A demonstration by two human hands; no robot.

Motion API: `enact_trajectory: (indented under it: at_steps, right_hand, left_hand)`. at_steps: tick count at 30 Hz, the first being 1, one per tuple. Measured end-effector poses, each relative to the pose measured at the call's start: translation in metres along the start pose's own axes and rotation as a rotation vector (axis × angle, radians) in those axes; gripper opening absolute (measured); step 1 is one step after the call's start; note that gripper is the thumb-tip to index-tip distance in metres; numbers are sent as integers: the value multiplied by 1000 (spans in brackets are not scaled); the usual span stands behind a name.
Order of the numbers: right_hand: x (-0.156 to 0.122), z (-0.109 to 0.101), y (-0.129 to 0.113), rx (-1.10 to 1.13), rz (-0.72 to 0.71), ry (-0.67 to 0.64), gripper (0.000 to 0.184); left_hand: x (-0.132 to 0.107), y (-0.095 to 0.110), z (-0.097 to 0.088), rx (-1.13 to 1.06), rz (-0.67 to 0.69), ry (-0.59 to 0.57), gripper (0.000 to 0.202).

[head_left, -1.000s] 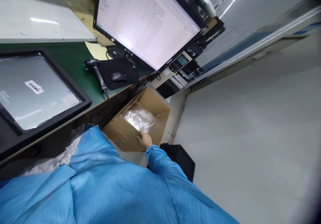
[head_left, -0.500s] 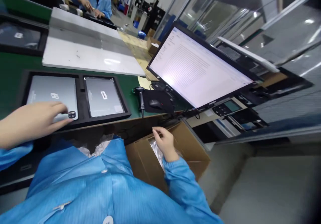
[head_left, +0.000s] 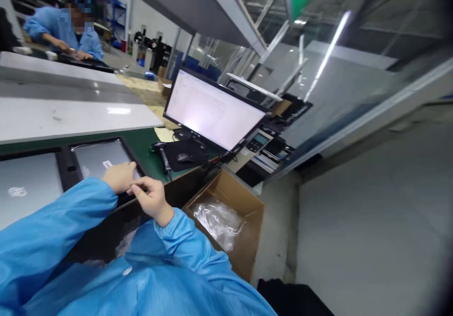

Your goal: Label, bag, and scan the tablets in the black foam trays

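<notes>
**Left hand (head_left: 119, 176) and right hand (head_left: 152, 197) meet at a flat silver-grey tablet with a small white label (head_left: 99, 155)**

The labelled tablet lies in a compartment of a black tray (head_left: 70, 176) on the dark green tabletop (head_left: 141, 140). A second silver-grey tablet with a pale logo (head_left: 30, 186) lies in the compartment beside it, at the frame's left edge.

The left hand is over the labelled tablet's near right part, its fingers largely hidden; whether that grip holds anything, or touches the tablet, is not possible to say. The right hand's grip is narrow — thumb and forefinger close together against or just beside the left hand — and anything thin between them is too small to make out.

Right of the tray are a black handheld scanner (head_left: 163, 158) and a black computer mouse (head_left: 184, 158) on a black mouse pad (head_left: 197, 159), in front of a black-framed monitor (head_left: 212, 113) with a lit screen. Below the tabletop's edge, a brown cardboard box (head_left: 246, 191) holds crumpled clear plastic (head_left: 221, 224). Across the room, a co-worker in blue (head_left: 56, 25) works at another surface.
</notes>
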State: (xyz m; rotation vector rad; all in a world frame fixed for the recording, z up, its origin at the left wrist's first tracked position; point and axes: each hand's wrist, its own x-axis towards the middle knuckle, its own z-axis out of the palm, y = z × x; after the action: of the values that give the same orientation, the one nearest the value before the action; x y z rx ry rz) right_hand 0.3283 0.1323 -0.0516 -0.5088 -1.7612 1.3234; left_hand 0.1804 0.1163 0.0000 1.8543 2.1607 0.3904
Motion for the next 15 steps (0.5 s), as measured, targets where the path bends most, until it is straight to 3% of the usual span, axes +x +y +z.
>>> enact_trajectory:
  at_steps: [3, 9, 12, 15]
  right_hand:
    - [-2, -7, 14, 26, 62, 75, 40]
    - [26, -30, 13, 155, 111, 231, 41]
    - [30, -38, 10, 147, 80, 197, 34]
    - [37, -37, 13, 117, 91, 99, 30]
  left_hand:
    - [8, -2, 3, 209, -7, -95, 40]
    - [0, -23, 1, 210, -71, -76, 30]
    - [-18, -38, 4, 174, -117, -42, 31]
    - [-30, -37, 12, 171, -52, -27, 54]
